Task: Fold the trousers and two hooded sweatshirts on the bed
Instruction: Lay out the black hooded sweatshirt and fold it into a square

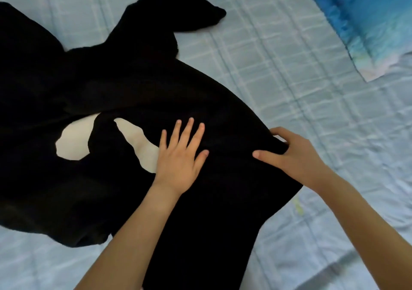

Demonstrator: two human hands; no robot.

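The left hand (180, 156) lay flat on the middle of the black garment (116, 84), fingers straight and spread, its bare forearm crossing the cloth. The right hand (294, 153) pinched a fold at that garment's right edge between thumb and curled fingers.

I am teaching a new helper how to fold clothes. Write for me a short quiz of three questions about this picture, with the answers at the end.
1. True or false: the left hand lies flat, fingers straight and spread, on the black garment.
2. Choose one. The right hand: A) grips the garment's edge between thumb and curled fingers; B) holds a hanger; C) hangs idle in the air.
3. Fill in: the blue pillow lies at the top ___ of the view.

Key: 1 true; 2 A; 3 right.
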